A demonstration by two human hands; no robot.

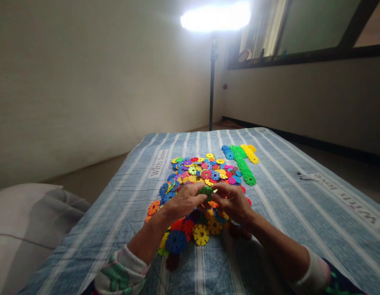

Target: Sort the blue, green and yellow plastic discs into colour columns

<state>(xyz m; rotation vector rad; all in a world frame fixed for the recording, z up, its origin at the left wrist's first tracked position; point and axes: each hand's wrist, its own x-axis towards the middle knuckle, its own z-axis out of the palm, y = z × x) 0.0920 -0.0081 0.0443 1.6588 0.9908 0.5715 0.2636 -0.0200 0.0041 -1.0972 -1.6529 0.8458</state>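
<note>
Both of my hands meet over a spread of colourful notched plastic discs (pixel 201 234). Between the fingertips of my left hand (pixel 186 200) is a green notched disc piece (pixel 205 190). My right hand (pixel 233 200) pinches at the right side of the same green piece, where a lighter green edge shows; whether that is a second disc I cannot tell. Beyond my right hand lie joined discs: a long green strip (pixel 245 170) with a green cluster at its top, a blue group (pixel 228 152) on its left and a yellow group (pixel 253 155) on its right.
A blue striped cloth (pixel 128 205) covers the bed-like surface. At its far end stands a bright lamp (pixel 216 17) on a black pole (pixel 212 82). White fabric (pixel 32 221) lies at the left, and a window (pixel 309 28) is set in the right wall.
</note>
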